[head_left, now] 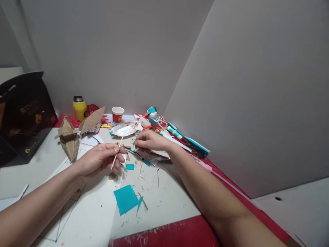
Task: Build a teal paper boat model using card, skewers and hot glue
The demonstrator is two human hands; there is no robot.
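My left hand (109,156) pinches a thin wooden stick (117,154) between thumb and fingers, with the stick slanting up to the right. To the right, my right hand (147,140) reaches over a clutter of thin sticks and scraps. Its fingers are curled together and point left; what they hold, if anything, is too small to make out. Just behind both hands lies a crumpled silver foil piece (126,128). Nearer to me are a small blue square (130,167) and a larger blue square (126,199) with narrow cuttings beside it.
Folded brown cardboard shapes (69,139) stand at left, near a yellow bottle (80,109) and a black bag (23,120). A red-and-white paper cup (117,115) is at the back. Orange-handled scissors (151,128) and a glue stick (175,132) lie right, by the grey partition (244,103).
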